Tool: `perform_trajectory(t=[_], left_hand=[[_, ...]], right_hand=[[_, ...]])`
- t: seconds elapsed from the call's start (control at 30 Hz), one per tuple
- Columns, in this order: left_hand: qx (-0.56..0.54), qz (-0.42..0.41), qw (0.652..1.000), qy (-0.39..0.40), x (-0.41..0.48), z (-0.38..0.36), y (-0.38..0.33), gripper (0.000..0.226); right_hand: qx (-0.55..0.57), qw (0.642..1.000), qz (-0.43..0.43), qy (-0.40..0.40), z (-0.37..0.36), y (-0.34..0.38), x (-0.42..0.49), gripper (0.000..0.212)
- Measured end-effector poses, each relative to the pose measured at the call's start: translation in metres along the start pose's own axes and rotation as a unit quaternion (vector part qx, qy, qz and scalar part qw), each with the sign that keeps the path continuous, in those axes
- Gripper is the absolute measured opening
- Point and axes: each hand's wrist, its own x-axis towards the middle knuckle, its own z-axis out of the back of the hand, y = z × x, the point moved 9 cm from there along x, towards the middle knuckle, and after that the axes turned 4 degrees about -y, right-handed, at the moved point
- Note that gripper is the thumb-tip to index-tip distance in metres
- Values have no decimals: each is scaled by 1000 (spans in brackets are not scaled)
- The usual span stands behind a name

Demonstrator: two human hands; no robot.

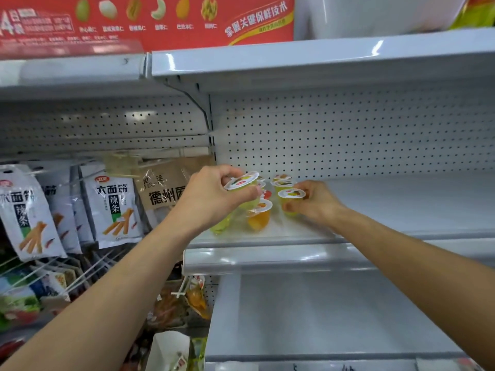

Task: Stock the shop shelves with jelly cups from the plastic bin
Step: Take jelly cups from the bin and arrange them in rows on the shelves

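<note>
Left grip [214, 199] pinches a tilted cup [242, 183], lid up, over the few shelved cups [261, 214] near the shelf's [267, 253] left front corner. Right grip [313, 203] pinches a second cup [291, 196], upright with its axis vertical, just beside them. Stocking looks barely begun; the bin is out of view.
</note>
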Motion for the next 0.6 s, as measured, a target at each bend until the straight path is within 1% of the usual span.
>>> perform_trajectory(t=[0.07,0.13,0.17,0.23,0.27,0.3,0.33,0.37,0.4,0.43,0.5,0.53,0.57,0.6], left_hand=[[-7,3,1000,4,0,-2,0,35],[-7,7,1000,7,-1,-4,-2,30],[-6,9,1000,9,-2,-5,-4,29],[-2,10,1000,11,-2,-6,-6,31],[2,9,1000,11,-2,-6,-7,36],[7,9,1000,12,-2,-7,-8,42],[12,8,1000,14,-2,-8,-9,46],[14,7,1000,15,-2,-9,-10,48],[14,3,1000,15,-1,-10,-12,48],[12,-1,1000,14,-1,-12,-15,48],[10,-10,1000,13,-2,-17,-22,48],[7,-14,1000,16,-2,-19,-26,49],[0,-16,1000,21,-3,-23,-30,50],[-11,-19,999,26,-4,-25,-34,50]], right_hand=[[-4,1000,-1,0,0,0,-1,20],[-26,1000,-3,2,1,0,-1,30],[-37,999,-8,7,1,-1,-2,39],[-69,997,-24,6,4,-5,-5,67],[-83,996,-26,-11,10,-4,-8,82],[-84,996,-17,-36,18,-1,-12,89],[-71,995,4,-64,27,6,-18,88],[-48,995,34,-82,34,16,-26,80],[-24,995,62,-77,37,28,-35,70],[2,995,87,-43,35,40,-45,61],[46,990,115,74,19,61,-65,51],[65,983,125,117,12,69,-74,48],[85,979,132,133,9,75,-80,44],[106,977,134,124,10,78,-82,39]])
